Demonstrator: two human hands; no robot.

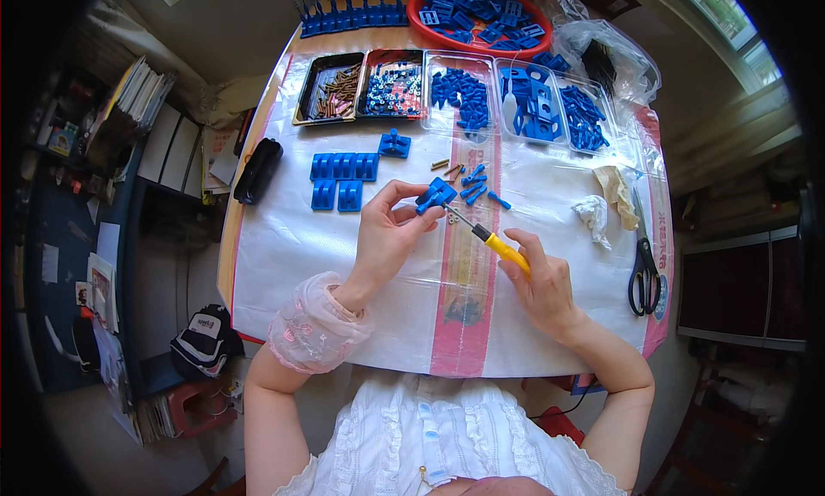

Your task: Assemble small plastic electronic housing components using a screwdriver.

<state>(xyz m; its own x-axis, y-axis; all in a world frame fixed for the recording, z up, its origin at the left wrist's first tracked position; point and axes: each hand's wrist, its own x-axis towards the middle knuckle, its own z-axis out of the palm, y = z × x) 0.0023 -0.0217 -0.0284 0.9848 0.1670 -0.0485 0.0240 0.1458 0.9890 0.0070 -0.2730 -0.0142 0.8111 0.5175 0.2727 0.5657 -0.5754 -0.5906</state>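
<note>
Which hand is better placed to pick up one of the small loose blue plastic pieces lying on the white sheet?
Probably the right hand: the loose blue plastic pieces lie nearer its side, though it grips the yellow-handled screwdriver. The left hand is occupied holding the blue plastic clamp part.

Wooden table (225, 247) in daylight — window (726, 19), cluttered shelves (159, 143).
</note>
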